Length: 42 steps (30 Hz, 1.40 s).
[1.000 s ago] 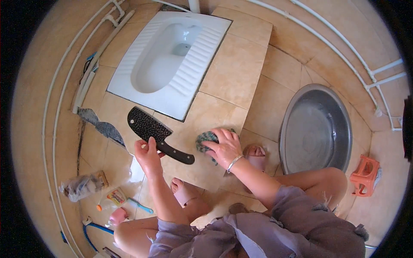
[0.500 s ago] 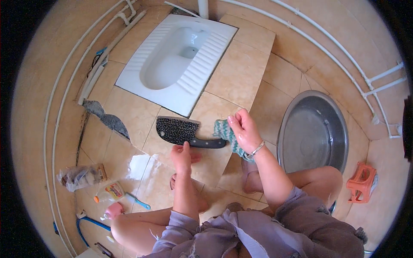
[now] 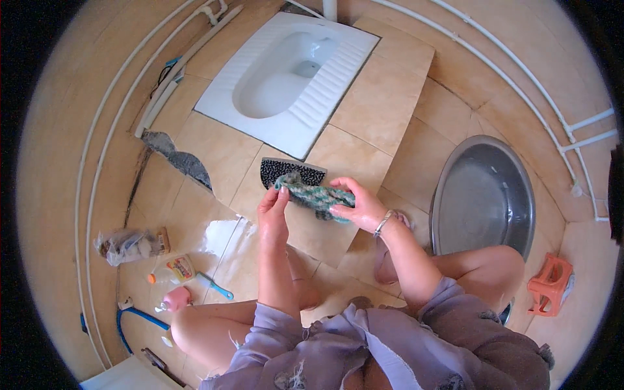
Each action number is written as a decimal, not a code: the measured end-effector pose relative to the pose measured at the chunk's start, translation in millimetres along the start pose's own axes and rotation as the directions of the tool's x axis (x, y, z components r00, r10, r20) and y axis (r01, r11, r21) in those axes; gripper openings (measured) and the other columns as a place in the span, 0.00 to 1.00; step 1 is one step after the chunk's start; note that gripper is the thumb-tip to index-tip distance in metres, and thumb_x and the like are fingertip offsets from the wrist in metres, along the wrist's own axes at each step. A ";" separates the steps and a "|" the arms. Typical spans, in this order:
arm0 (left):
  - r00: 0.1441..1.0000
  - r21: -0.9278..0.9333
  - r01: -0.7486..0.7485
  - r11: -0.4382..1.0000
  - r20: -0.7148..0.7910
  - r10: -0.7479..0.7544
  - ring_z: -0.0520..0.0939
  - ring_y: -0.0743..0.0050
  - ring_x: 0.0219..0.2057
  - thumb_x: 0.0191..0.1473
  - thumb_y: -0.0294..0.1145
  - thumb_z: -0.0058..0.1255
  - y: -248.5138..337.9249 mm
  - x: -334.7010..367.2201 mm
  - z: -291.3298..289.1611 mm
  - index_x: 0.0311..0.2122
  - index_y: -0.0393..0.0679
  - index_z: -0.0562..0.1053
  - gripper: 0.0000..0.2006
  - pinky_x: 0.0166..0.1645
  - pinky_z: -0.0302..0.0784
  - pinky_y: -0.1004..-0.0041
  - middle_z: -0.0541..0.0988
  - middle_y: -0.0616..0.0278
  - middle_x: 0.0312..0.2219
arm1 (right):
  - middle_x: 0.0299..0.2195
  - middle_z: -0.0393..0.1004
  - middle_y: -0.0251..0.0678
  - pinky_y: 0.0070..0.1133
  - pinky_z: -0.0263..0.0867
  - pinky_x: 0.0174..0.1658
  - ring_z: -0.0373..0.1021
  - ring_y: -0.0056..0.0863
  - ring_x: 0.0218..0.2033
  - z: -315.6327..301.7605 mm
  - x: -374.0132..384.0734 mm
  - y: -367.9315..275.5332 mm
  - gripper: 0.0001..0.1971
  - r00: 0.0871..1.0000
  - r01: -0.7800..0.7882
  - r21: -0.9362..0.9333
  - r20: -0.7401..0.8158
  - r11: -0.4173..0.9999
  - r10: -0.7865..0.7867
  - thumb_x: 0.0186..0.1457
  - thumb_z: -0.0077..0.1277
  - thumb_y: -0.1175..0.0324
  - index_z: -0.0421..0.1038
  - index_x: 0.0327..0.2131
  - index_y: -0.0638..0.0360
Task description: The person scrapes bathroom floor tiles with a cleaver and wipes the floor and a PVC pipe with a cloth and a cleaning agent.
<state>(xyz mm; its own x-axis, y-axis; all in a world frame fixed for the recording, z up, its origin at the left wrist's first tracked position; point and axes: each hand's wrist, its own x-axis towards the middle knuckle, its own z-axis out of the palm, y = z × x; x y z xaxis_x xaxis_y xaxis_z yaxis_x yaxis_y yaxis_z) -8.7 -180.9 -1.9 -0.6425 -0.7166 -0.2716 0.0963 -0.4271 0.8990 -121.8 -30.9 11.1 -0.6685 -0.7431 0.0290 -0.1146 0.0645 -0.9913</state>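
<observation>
Hands at frame centre, your left hand (image 3: 273,209) and right hand (image 3: 359,207) both gripping a green knitted scrubbing cloth (image 3: 315,194), stretched across the speckled cleaver (image 3: 291,171), metal basin (image 3: 482,195) at right.

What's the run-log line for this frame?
left hand: grips cleaver | right hand: presses green cloth on the blade | metal basin: on the floor to the right
</observation>
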 end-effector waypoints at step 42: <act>0.872 0.907 -0.343 -0.245 0.404 0.275 0.68 0.60 0.43 0.35 0.21 0.48 55.6 70.9 -5.4 0.38 0.47 0.69 0.18 0.43 0.64 0.61 0.69 0.58 0.39 | 0.35 0.67 0.38 0.31 0.57 0.38 0.64 0.34 0.37 22.4 -9.8 5.3 0.18 0.937 -0.342 -0.757 -0.319 0.556 0.143 0.46 0.48 0.61 0.63 0.42 0.56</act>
<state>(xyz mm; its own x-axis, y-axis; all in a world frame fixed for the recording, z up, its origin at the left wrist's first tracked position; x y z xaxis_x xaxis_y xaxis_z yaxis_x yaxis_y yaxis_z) -44.8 -258.3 27.0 -0.8414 -0.5194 0.1491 -0.4924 0.8506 0.1846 -99.4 -38.2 2.7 -0.8769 -0.4749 -0.0737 -0.3914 0.7947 -0.4640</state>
